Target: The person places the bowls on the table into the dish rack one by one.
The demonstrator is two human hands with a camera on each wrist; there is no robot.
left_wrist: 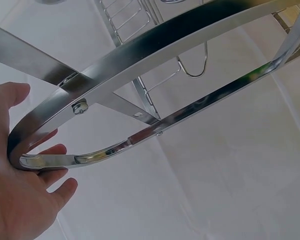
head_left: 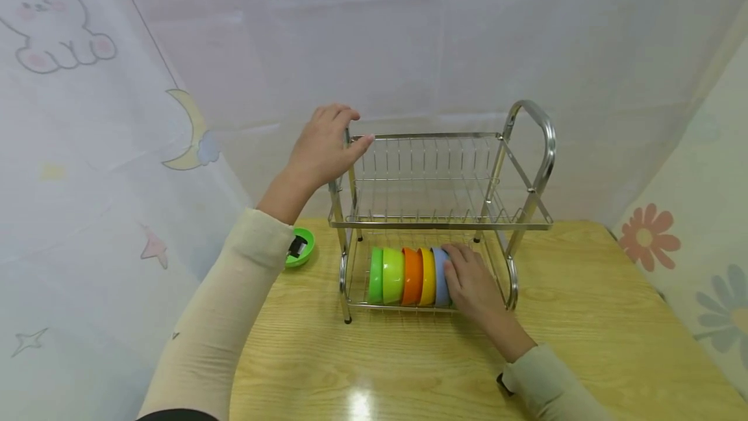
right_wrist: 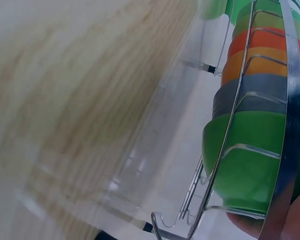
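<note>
A two-tier metal dish rack (head_left: 439, 226) stands on the wooden table. On its lower tier bowls stand on edge in a row: a green bowl (head_left: 375, 276), a lime bowl (head_left: 393, 276), an orange bowl (head_left: 411, 278), a yellow bowl (head_left: 428, 278) and a blue bowl (head_left: 441, 278). My right hand (head_left: 474, 284) holds another green bowl (right_wrist: 250, 155) at the row's right end, mostly hidden by the hand in the head view. High on the left, my left hand (head_left: 327, 145) rests on the rack's curved handle (left_wrist: 45, 117), palm against the bend, fingers loosely spread.
On the table, left of the rack, lies one more green bowl (head_left: 305, 253), partly behind a black device at my left sleeve. The upper tier (head_left: 426, 178) has wire slots. A printed cloth (head_left: 409, 51) hangs behind the table (head_left: 409, 362).
</note>
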